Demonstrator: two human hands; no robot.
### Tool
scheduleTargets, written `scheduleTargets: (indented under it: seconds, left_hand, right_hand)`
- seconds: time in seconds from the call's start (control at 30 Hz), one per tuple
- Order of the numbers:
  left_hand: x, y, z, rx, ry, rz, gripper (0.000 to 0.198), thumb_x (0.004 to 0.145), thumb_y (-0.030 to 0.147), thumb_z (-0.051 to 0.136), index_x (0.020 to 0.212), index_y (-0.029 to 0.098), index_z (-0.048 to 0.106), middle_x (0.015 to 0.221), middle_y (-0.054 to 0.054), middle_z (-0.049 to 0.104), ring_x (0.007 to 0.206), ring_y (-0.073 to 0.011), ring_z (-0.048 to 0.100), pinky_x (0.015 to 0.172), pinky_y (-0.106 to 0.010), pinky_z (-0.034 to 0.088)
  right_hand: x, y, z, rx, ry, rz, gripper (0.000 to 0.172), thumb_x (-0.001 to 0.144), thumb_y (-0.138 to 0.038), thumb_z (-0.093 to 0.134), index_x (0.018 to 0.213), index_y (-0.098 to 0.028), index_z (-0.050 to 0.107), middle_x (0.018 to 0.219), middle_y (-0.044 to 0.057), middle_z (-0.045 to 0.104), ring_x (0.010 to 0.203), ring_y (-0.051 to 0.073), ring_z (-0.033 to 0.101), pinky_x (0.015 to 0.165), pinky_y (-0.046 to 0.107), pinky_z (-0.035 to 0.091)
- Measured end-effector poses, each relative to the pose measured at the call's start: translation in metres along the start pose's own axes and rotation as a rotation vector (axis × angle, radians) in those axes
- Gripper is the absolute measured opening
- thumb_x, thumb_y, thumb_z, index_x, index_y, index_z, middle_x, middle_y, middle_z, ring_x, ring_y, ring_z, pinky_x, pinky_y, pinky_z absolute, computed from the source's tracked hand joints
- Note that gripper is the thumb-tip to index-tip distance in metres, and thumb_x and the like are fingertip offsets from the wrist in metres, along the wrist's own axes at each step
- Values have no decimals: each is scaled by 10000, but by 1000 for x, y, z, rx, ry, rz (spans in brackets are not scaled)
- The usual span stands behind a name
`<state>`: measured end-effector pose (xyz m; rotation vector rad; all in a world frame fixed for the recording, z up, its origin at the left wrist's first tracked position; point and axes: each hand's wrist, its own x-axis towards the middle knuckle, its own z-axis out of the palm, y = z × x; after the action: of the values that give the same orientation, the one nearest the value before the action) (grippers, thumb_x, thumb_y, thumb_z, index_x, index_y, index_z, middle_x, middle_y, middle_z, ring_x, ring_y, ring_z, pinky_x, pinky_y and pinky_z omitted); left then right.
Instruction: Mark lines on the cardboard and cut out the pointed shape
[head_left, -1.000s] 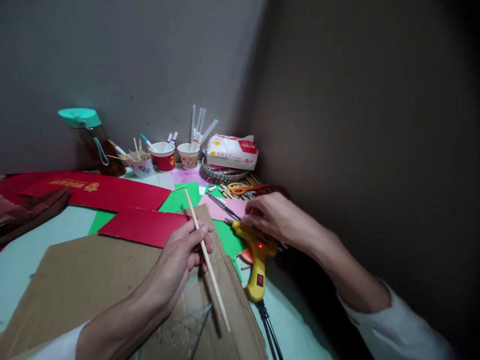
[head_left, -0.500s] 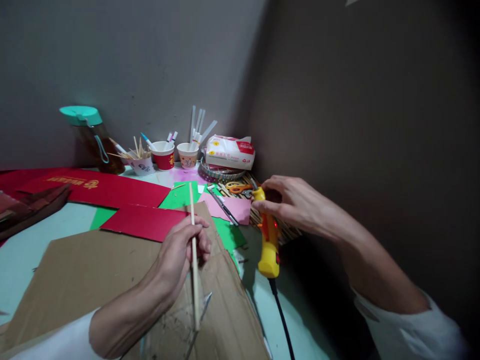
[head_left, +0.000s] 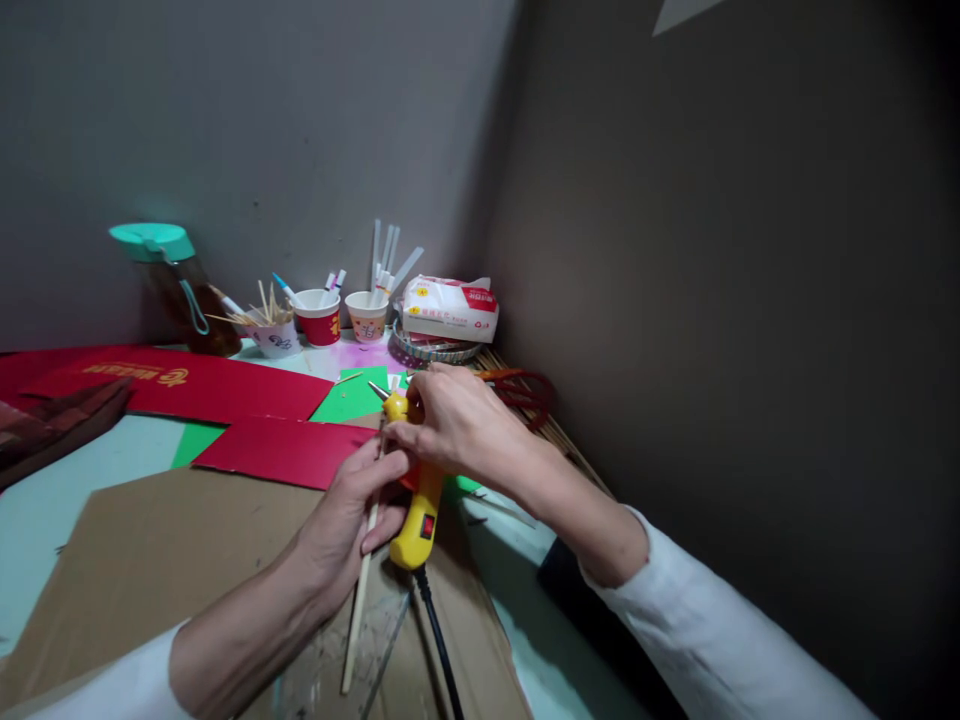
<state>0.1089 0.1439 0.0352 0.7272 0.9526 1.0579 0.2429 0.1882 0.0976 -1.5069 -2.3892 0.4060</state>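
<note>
My left hand [head_left: 352, 510] is closed around a thin wooden stick [head_left: 358, 610], which slants down toward me over the cardboard [head_left: 187, 560]. Just to its right, my right hand [head_left: 465, 415] grips a yellow hot glue gun [head_left: 415, 540] near its front, the metal nozzle pointing up and to the left. The two hands meet at the gun; whether the left fingers touch its body I cannot tell. A black cord hangs from the gun's bottom end across the cardboard. The trigger is mostly hidden by the hands.
Red card pieces [head_left: 277, 452] lie behind the cardboard. Along the wall stand a bottle with a turquoise lid [head_left: 172, 280], paper cups [head_left: 319, 325] of sticks and pens, and a tissue pack [head_left: 450, 310] on a round basket. Orange-handled scissors and more sticks [head_left: 570, 450] lie at right.
My right hand has brought the glue gun leftward to my left hand. The stick has tilted, its lower end now further left.
</note>
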Motion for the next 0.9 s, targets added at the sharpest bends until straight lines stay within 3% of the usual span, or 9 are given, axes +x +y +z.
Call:
scheduleTargets:
  seconds: [0.13,0.2,0.27,0.33,0.4,0.47,0.67,0.77,0.9]
  left_hand:
    - [2,-5,-3,72,10,-20,139,824,166,694,912,145,588,661,66,595,336,14,242,312,-123,137]
    - [2,-7,-4,100,29,-19,282,735,273,749,919,143,580,639,19,648,310,16,267,317,-126,141]
    - [1,-8,-4,120,47,-18,422,662,360,779,955,141,568,656,-56,710,289,16,280,320,-131,145]
    - [1,-8,-5,138,67,-22,492,627,403,784,978,145,553,700,-120,750,278,15,281,319,-136,139]
    - [2,-9,-5,157,85,-23,498,620,418,773,973,152,544,718,-147,762,279,8,295,318,-137,138]
    - [3,-9,-5,178,91,-20,489,611,423,764,954,156,539,721,-155,766,274,0,311,315,-139,141]
    - [2,-9,-4,236,101,-13,474,610,455,760,909,164,536,665,-112,740,268,0,294,312,-145,152]
    - [2,-11,-4,246,82,-10,462,623,472,761,891,170,537,666,-100,735,268,2,280,312,-153,142]
    - [4,-13,-10,245,58,-18,438,682,459,766,928,186,528,726,-110,757,281,2,294,330,-148,126]
  right_hand:
    - [5,18,-12,174,-73,-34,529,856,-426,794,1265,-118,657,1103,81,768,903,160,697,723,232,482]
    - [2,28,-27,212,-47,-42,540,906,-381,758,1364,-141,604,1223,75,748,1005,145,709,800,213,511]
    - [-3,36,-42,175,37,-3,362,1003,-311,632,1316,-129,619,1254,98,727,1070,162,694,849,239,517]
    - [-10,43,-49,77,95,80,225,1039,-247,550,1180,-111,661,1125,101,741,998,182,693,834,290,526]
    - [-16,47,-42,-31,51,156,155,1028,-233,576,1030,-129,692,937,46,731,852,170,688,791,326,548]
    - [-19,48,-24,-121,-55,209,173,1009,-307,643,962,-148,694,898,15,713,812,160,688,784,349,579]
    - [-14,44,25,-308,-202,270,252,1003,-358,659,1143,-150,687,1155,79,712,1028,217,702,913,438,587]
    - [-14,46,21,-319,-211,290,252,1000,-366,663,1129,-151,689,1130,73,717,999,210,706,890,423,593]
    - [-22,60,-6,-293,-122,332,247,1005,-388,652,1067,-152,691,1034,48,721,909,184,707,823,382,599]
